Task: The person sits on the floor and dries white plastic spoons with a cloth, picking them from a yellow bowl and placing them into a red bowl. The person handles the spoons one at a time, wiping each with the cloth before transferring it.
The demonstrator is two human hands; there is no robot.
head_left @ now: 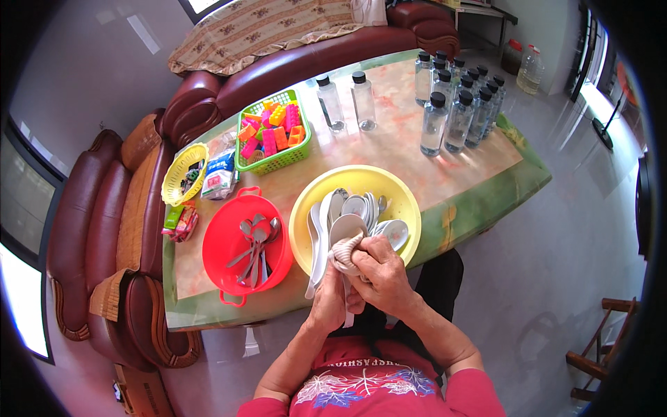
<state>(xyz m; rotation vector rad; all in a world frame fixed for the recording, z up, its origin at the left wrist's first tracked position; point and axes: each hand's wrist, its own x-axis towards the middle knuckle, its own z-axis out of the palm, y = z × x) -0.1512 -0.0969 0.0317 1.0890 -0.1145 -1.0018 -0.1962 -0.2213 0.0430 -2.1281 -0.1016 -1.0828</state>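
Observation:
Over the near rim of the yellow basin [410, 208], my left hand [328, 303] is closed round the handle of a large white spoon [349, 226]. Its broad head points away from me, and the pale handle end shows below my hands. My right hand [386, 275] is closed on a striped beige cloth [344, 256], pressed round the spoon below its head. Fingers and cloth partly hide the grip. Several white spoons [356, 206] lie in the basin, some long-handled. Left of it, a red colander [217, 267] holds several metal spoons [260, 235].
Clear bottles with black caps [434, 125] stand grouped at the far right of the table [431, 240], two more [363, 103] apart. A green basket [278, 164] of toy blocks, a yellow basket [170, 174] and packets [221, 174] sit left. Sofas [278, 73] border the table.

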